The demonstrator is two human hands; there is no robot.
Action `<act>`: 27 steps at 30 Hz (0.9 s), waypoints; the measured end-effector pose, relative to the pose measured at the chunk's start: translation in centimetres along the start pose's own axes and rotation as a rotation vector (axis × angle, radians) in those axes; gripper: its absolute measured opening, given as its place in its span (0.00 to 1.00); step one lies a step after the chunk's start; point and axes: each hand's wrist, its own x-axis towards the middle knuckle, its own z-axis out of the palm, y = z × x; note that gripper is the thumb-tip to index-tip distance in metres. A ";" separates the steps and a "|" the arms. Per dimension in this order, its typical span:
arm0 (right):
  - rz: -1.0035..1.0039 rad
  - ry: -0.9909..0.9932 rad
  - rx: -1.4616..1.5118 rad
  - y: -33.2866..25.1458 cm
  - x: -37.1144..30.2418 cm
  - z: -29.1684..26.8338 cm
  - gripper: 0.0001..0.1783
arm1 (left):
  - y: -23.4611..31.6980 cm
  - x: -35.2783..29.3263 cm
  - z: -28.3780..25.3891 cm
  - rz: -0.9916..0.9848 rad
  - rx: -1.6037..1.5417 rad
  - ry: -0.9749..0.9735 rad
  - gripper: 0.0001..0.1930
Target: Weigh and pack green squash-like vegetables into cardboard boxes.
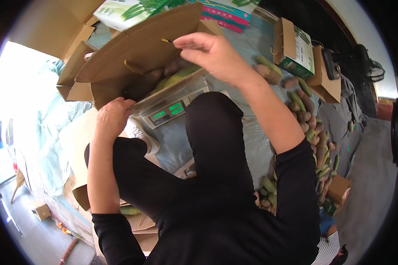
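An open cardboard box (115,48) stands on a digital scale (166,112) with a lit green display. Long green and reddish-brown radishes (152,77) lie inside it. At the box's near left corner, my left hand (114,117) has its fingers closed over the edge. Above the box's right side hangs my right hand (208,55), fingers stretched toward the raised far flap and thumb apart. By those fingertips is a small yellow-and-dark mark (166,41); whether it is a slit or a loose bit, I cannot tell.
A long heap of radishes (318,137) runs along the right on plastic sheeting. Printed cartons (292,48) stand at the far right, others (137,11) at the back. A fan (369,66) is beyond. Another person's striped sleeve (327,247) shows at lower right.
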 end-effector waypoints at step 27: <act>1.512 0.410 -0.102 28.4 -57.7 9.9 0.07 | -3.7 1.7 2.1 0.089 -0.005 -0.014 0.13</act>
